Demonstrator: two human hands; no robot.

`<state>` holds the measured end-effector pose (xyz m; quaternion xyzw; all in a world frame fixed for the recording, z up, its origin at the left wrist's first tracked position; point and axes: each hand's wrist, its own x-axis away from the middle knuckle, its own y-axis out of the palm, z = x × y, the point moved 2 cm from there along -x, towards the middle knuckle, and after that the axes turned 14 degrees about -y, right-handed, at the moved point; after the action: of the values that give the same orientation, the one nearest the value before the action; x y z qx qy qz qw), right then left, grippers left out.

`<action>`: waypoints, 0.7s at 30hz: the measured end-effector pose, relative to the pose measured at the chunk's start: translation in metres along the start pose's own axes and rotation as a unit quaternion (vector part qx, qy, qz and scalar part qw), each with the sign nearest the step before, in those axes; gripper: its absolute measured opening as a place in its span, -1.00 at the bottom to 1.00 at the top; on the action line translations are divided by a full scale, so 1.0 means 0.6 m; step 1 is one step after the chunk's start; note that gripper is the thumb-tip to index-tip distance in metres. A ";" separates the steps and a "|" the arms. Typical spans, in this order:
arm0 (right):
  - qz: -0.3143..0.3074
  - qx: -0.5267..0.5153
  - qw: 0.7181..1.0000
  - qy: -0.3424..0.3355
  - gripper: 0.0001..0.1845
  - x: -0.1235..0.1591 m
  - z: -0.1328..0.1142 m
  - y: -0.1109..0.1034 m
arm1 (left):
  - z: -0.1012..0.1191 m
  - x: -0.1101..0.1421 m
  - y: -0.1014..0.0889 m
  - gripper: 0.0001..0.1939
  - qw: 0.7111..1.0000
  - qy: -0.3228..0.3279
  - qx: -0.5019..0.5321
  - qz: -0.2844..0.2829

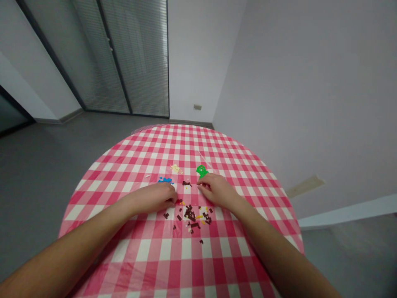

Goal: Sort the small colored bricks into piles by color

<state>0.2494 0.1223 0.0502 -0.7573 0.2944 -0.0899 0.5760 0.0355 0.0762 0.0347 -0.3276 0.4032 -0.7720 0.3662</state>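
Observation:
My left hand rests low over the table with its fingers curled inward, just left of a few brown and yellow pieces. What its fingertips hold, if anything, is hidden. Beyond its knuckles lie small blue toy bricks. My right hand has thumb and forefinger drawn close together, right beside the green bricks; anything between the tips is too small to make out. Between the hands is a small dark brown cluster. Nearer to me, loose brown bricks are scattered among yellow bits.
A pile of pale cream pieces lies farther back, left of the green ones. Everything sits on a round table with a red-and-white checked cloth. Past its far edge are a glass partition with blinds and white walls.

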 end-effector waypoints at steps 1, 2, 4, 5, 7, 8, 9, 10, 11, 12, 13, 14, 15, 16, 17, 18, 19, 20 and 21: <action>0.002 -0.011 1.000 -0.006 -0.82 0.001 -0.005 0.002 | 0.001 0.001 0.001 -0.80 1.000 -0.013 -0.009 -0.006; 0.003 -0.021 1.000 -0.013 -0.82 0.002 -0.011 0.005 | 0.002 0.001 0.002 -0.81 0.999 -0.025 -0.019 -0.016; 0.006 -0.040 0.999 -0.029 -0.82 0.004 -0.019 0.013 | 0.000 0.002 0.003 -0.82 0.998 -0.046 -0.023 -0.024; 0.010 -0.046 0.998 -0.036 -0.82 0.005 -0.023 0.018 | -0.002 0.003 0.002 -0.82 0.998 -0.055 -0.015 -0.022; 0.029 -0.057 0.997 -0.050 -0.84 0.006 -0.030 0.028 | -0.006 0.004 0.000 -0.83 0.998 -0.064 0.021 -0.009; 0.048 -0.061 0.995 -0.056 -0.85 0.006 -0.035 0.034 | -0.008 0.004 -0.001 -0.83 0.997 -0.066 0.048 0.000; 0.073 -0.064 0.993 -0.062 -0.85 0.005 -0.040 0.039 | -0.009 0.003 -0.002 -0.82 0.995 -0.068 0.079 0.009; 0.101 -0.066 0.990 -0.071 -0.85 0.005 -0.046 0.045 | -0.010 0.002 -0.003 -0.81 0.991 -0.071 0.113 0.018; 0.130 -0.067 0.986 -0.083 -0.84 0.004 -0.053 0.051 | -0.011 0.000 -0.002 -0.79 0.986 -0.074 0.148 0.024; 0.157 -0.065 0.981 -0.096 -0.84 0.003 -0.059 0.056 | -0.010 -0.002 -0.001 -0.77 0.980 -0.077 0.183 0.027; 0.182 -0.063 0.976 -0.106 -0.86 0.001 -0.063 0.061 | -0.009 -0.006 0.002 -0.75 0.972 -0.080 0.217 0.031; 0.204 -0.061 0.971 -0.111 -0.88 0.000 -0.066 0.064 | -0.008 -0.009 0.004 -0.74 0.964 -0.084 0.250 0.037; 0.222 -0.059 0.967 -0.110 -0.90 -0.001 -0.068 0.067 | -0.007 -0.013 0.007 -0.75 0.954 -0.086 0.283 0.046; 0.237 -0.058 0.964 -0.104 -0.91 -0.001 -0.067 0.068 | -0.006 -0.017 0.010 -0.75 0.943 -0.089 0.317 0.054; 0.249 -0.058 0.962 -0.097 -0.91 -0.002 -0.066 0.068 | -0.005 -0.020 0.012 -0.76 0.931 -0.091 0.349 0.059; 0.258 -0.061 0.960 -0.090 -0.90 -0.002 -0.064 0.067 | -0.004 -0.023 0.014 -0.77 0.918 -0.093 0.381 0.060; 0.262 -0.065 0.959 -0.086 -0.90 -0.002 -0.062 0.065 | -0.003 -0.025 0.016 -0.78 0.905 -0.094 0.412 0.057; 0.262 -0.073 0.959 -0.082 -0.89 -0.003 -0.061 0.064 | -0.002 -0.027 0.017 -0.78 0.892 -0.095 0.440 0.049; 0.259 -0.082 0.959 -0.077 -0.89 -0.003 -0.060 0.062 | -0.001 -0.028 0.018 -0.78 0.880 -0.097 0.463 0.044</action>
<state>0.2183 0.0875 0.0279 -0.7045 0.4415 0.1455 0.5363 0.0467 0.0857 0.0212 -0.1756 -0.0237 -0.8179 0.5474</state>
